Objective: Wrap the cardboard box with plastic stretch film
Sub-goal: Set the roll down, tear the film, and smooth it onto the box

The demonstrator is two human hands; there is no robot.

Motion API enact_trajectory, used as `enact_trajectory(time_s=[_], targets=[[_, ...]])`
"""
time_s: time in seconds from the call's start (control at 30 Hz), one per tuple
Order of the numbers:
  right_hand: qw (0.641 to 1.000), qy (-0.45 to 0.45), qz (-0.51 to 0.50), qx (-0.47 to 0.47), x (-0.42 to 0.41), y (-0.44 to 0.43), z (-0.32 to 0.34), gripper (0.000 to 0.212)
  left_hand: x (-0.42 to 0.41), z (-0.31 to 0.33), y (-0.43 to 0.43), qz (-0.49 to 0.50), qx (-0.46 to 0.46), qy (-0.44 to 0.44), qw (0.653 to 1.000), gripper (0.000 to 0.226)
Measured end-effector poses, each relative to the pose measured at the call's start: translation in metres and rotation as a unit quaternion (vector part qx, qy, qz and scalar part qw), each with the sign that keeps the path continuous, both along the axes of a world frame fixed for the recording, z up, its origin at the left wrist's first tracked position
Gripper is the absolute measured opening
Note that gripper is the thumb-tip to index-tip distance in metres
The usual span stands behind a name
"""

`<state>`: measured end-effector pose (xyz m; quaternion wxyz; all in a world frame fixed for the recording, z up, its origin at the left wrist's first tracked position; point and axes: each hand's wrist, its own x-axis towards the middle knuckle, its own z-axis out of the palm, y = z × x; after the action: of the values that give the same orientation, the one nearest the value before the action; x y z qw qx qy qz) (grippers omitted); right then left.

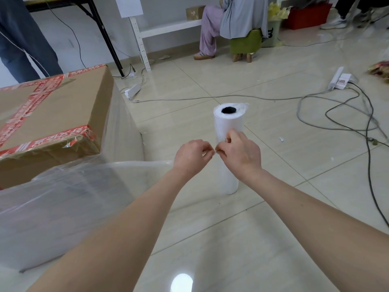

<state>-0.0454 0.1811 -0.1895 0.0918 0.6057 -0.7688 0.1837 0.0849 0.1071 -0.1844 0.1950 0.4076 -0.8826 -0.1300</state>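
Fingers of the left hand and right hand pinch clear stretch film between them, in front of its white roll, upright on the floor. Left, the red-taped cardboard box sits partly film-covered.

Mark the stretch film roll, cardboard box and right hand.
stretch film roll (228,125): head view, upper side wall of the upright roll.
cardboard box (63,108): head view, bare brown top face.
right hand (242,154): head view, back of the hand.
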Motion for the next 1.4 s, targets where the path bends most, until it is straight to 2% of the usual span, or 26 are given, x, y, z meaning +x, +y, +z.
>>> enact_trajectory(time_s=[0.27,0.53,0.7,0.77,0.83,0.87,0.93,0.97,1.07,1.13,1.17,1.23,1.3,1.4], targets=[[0.992,-0.109,-0.029,-0.051,-0.001,0.002,-0.008,0.015,-0.003,-0.001,-0.001,0.049,0.063,0.038,0.996,0.014],[0.99,-0.12,-0.058,-0.051,-0.012,0.005,-0.015,0.015,0.02,-0.01,-0.025,0.183,0.107,0.034,0.977,0.015],[0.992,-0.107,-0.046,-0.047,-0.014,0.005,-0.018,0.011,0.016,-0.013,-0.017,0.096,0.135,0.038,0.985,0.013],[0.992,-0.107,-0.04,-0.052,-0.012,0.006,-0.019,0.01,0.008,-0.013,-0.01,0.045,0.143,0.023,0.988,0.033],[0.993,-0.1,-0.029,-0.057,-0.011,0.006,-0.02,0.01,0.002,-0.016,-0.005,0.014,0.136,-0.04,0.99,0.046],[0.994,-0.092,-0.02,-0.055,-0.011,0.007,-0.02,0.01,0.0,-0.018,-0.004,0.01,0.13,-0.068,0.989,0.045],[0.996,-0.076,0.003,-0.052,-0.011,0.01,-0.021,0.013,-0.001,-0.022,-0.004,0.007,0.128,-0.085,0.988,0.027],[0.996,-0.065,0.02,-0.056,-0.011,0.011,-0.021,0.015,-0.001,-0.023,-0.005,0.004,0.134,-0.078,0.988,0.018],[0.994,-0.017,0.08,-0.069,-0.009,0.014,-0.023,0.034,0.001,-0.023,-0.006,-0.009,0.162,-0.049,0.986,0.014],[0.997,0.004,0.082,0.004,-0.006,0.012,-0.025,0.049,0.003,-0.022,-0.005,-0.016,0.17,-0.037,0.985,0.013],[0.996,0.005,0.069,0.049,-0.004,0.01,-0.026,0.049,0.004,-0.022,-0.005,-0.017,0.173,-0.032,0.984,0.014],[0.994,-0.007,0.04,0.1,-0.001,0.008,-0.029,0.036,0.005,-0.02,-0.003,-0.018,0.174,-0.023,0.984,0.015],[0.995,-0.036,0.021,0.087,0.0,0.007,-0.031,0.024,0.005,-0.019,-0.002,-0.013,0.172,-0.006,0.985,0.016],[0.995,-0.087,-0.008,0.044,-0.001,0.004,-0.033,0.019,0.004,-0.018,-0.001,0.011,0.164,0.005,0.986,0.018]])
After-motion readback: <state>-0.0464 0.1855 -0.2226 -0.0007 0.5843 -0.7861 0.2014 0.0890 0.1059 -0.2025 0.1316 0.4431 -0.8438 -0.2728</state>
